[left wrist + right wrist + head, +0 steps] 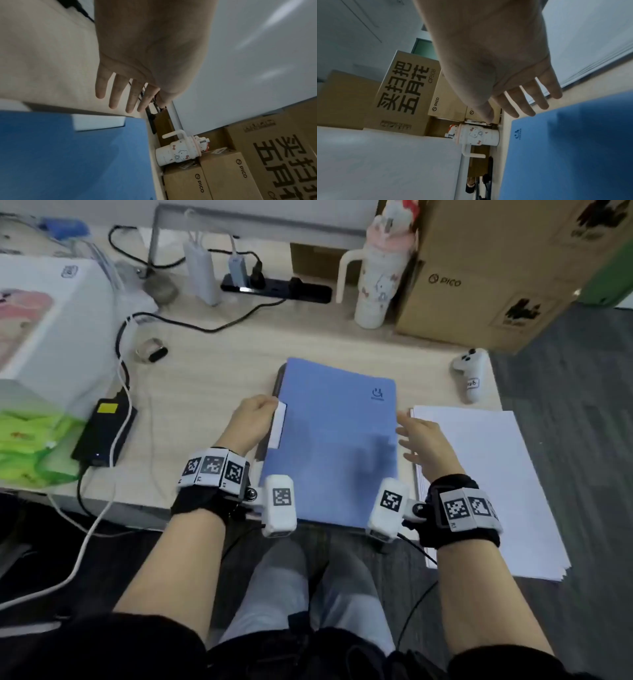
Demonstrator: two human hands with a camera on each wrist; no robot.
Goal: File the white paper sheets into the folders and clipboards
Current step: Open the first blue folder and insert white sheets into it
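Note:
A closed blue folder (335,440) lies flat in the middle of the desk, with a white label (279,424) on its left spine. The dark edge of another folder (275,383) shows beneath it. A stack of white paper sheets (486,484) lies to its right and overhangs the desk's front edge. My left hand (257,414) is at the folder's left edge by the label; in the left wrist view its fingers (120,94) are straight and hold nothing. My right hand (411,436) hovers open at the folder's right edge, with spread fingers (527,104) over the blue folder (573,148) and the paper stack (385,162) beside it.
A white handled cup (380,278) and cardboard boxes (486,268) stand at the back right. A white controller (471,371) lies behind the paper. A power strip (274,287), a black adapter (104,433), cables, a white box (44,320) and green bags (30,446) fill the left.

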